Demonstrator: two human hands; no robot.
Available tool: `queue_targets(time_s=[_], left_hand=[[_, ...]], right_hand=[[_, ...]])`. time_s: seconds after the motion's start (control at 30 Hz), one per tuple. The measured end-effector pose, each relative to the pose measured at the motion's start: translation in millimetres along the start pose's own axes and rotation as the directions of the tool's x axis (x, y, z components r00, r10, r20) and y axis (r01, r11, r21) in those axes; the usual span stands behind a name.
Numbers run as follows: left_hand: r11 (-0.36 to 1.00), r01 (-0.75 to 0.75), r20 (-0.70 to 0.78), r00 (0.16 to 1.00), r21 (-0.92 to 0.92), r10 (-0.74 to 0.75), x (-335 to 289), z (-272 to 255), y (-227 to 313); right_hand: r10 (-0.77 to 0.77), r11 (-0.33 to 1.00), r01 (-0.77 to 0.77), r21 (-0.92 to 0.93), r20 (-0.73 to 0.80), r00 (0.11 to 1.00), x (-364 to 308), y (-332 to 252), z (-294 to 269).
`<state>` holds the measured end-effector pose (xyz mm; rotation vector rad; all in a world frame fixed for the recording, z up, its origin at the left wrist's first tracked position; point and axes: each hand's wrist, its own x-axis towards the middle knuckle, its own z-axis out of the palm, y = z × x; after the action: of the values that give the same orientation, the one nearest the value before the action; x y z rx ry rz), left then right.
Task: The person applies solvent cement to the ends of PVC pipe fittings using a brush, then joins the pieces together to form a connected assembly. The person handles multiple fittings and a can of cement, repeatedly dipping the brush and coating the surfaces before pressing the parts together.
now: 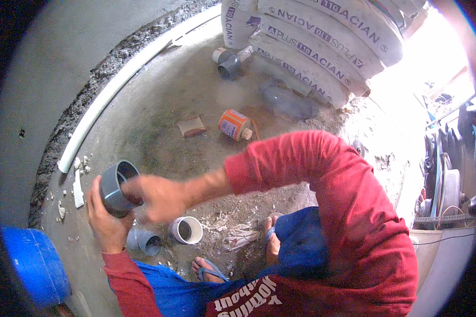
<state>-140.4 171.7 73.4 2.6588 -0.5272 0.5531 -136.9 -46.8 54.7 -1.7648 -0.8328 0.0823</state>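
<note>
A short grey plastic pipe fitting is tilted with its round mouth toward the right. My left hand grips it from the left and below, the fingers wrapped round its outer wall. At the mouth is my right hand, smeared by motion, its fingertips at or just inside the rim. Whether those fingers hold anything is not visible. On the floor below my hands lie a grey-blue pipe piece and, beside it, a short white pipe piece with its open end up.
A long white pipe runs along the wall. Farther off lie an orange-labelled bottle, a torn packet and a grey branch fitting. Stacked white sacks stand at the back. A blue barrel is at left.
</note>
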Motion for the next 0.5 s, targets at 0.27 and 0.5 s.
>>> queue_targets(time_s=[0.27,0.5], left_hand=[[0.985,-0.037,-0.238,0.968,0.166,0.076,3.7,11.6,-7.5],[0.991,-0.111,-0.322,0.938,0.072,0.128,11.0,14.8,0.8]], right_hand=[[0.430,0.527,-0.032,0.849,-0.234,0.872,41.0,15.0,-73.6],[-0.241,0.965,0.234,0.123,0.044,0.970,-3.3,3.6,-19.2]])
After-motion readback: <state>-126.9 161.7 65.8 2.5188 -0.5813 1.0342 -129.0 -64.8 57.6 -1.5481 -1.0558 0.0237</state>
